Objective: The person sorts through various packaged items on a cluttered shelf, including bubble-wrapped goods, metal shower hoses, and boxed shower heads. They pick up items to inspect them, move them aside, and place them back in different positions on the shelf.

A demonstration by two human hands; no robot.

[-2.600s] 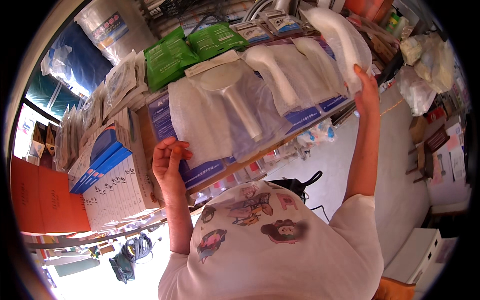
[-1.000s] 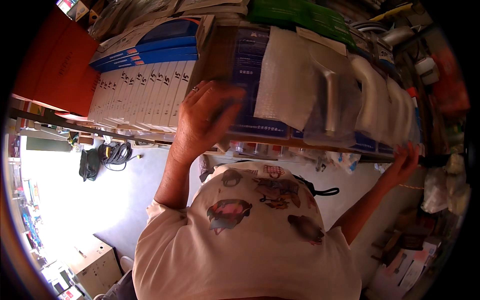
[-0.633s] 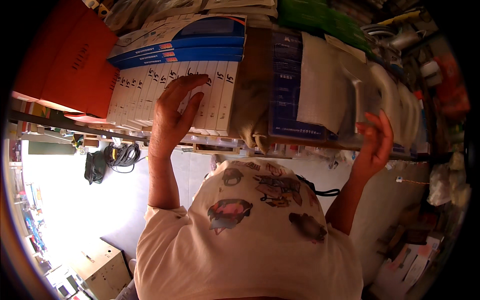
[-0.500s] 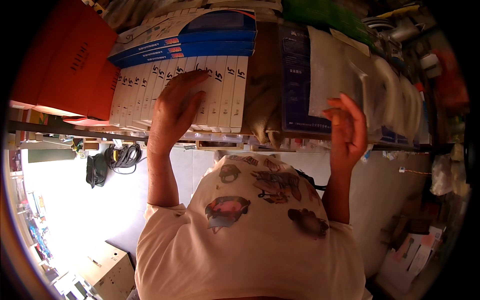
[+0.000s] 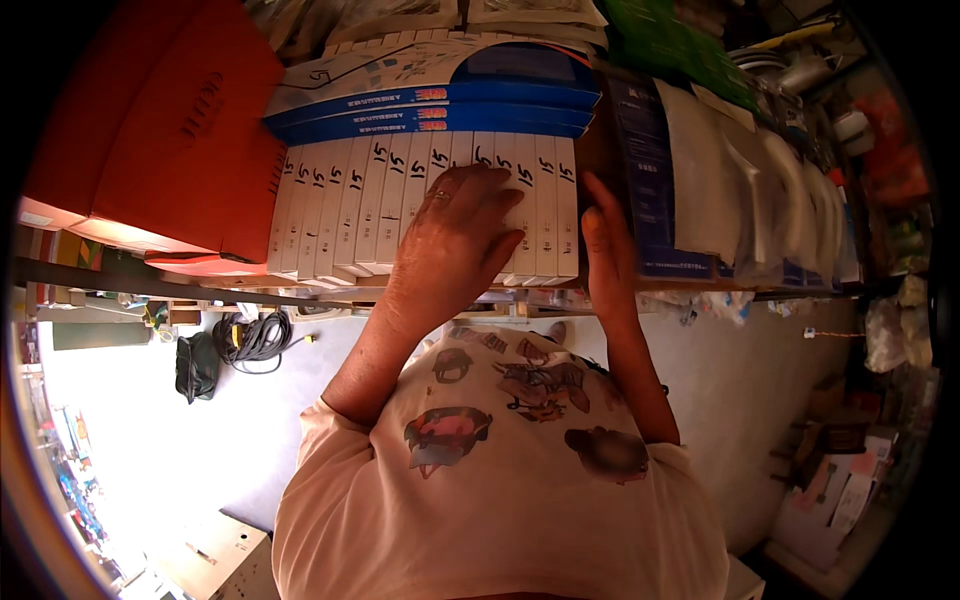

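A row of slim white boxes point(image 5: 335, 215) stands on edge along the shelf, with handwritten marks on their spines. My left hand point(image 5: 455, 240) lies over the front of the row, palm down, its fingers spread loosely on the boxes and closed on none of them. At the right end of the row is my right hand point(image 5: 610, 240), fingers stretched upward in the narrow gap beside the last box. Whether it touches that box I cannot tell. Flat blue-and-white boxes point(image 5: 430, 110) lie stacked on top of the row.
A large orange-red box point(image 5: 180, 130) borders the row on the left. To the right stand dark blue packages point(image 5: 650, 190) and clear-wrapped white goods point(image 5: 710, 190). Green packaging point(image 5: 670, 50) lies behind. On the floor are a coiled black cable point(image 5: 252, 338) and a dark bag point(image 5: 196, 368).
My left hand has shifted right along the white boxes. My right hand has moved left, from in front of the wrapped goods to the row's right end. The whole view has shifted slightly.
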